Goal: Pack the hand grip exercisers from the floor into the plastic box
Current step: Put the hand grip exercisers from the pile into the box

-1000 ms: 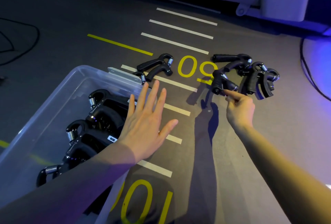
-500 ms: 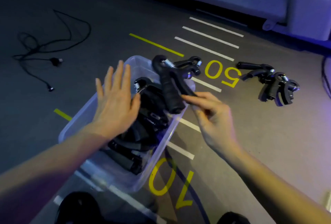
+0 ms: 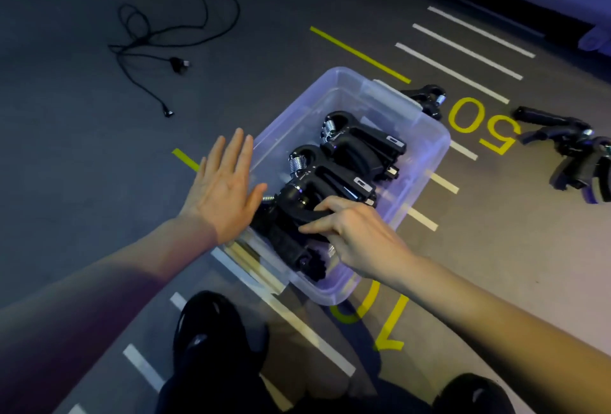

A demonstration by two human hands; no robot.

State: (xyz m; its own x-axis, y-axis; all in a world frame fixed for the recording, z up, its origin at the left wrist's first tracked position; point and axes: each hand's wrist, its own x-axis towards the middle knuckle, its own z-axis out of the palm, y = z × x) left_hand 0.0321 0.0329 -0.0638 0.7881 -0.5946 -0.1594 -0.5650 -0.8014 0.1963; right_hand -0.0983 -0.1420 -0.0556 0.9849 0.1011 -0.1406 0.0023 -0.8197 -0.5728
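Note:
A clear plastic box [image 3: 433, 162] sits on the floor and holds several black hand grip exercisers with metal springs. My right hand [image 3: 357, 235] is inside the box's near end, fingers closed on the handle of a black exerciser [image 3: 297, 205] that lies among the others. My left hand [image 3: 224, 185] is flat and spread, pressed against the box's left wall. One exerciser [image 3: 426, 99] lies on the floor just behind the box. A cluster of several more exercisers [image 3: 575, 155] lies to the right by the yellow "50".
A black cable [image 3: 155, 43] with a plug lies tangled on the grey floor at the upper left. White and yellow floor markings run under and around the box. My dark shoes [image 3: 211, 331] are at the bottom edge. A pale furniture base [image 3: 595, 39] is at the top right.
My right hand carried an exerciser from the floor pile, over the box rim and down into the box. My left hand shifted from above the box to its left wall.

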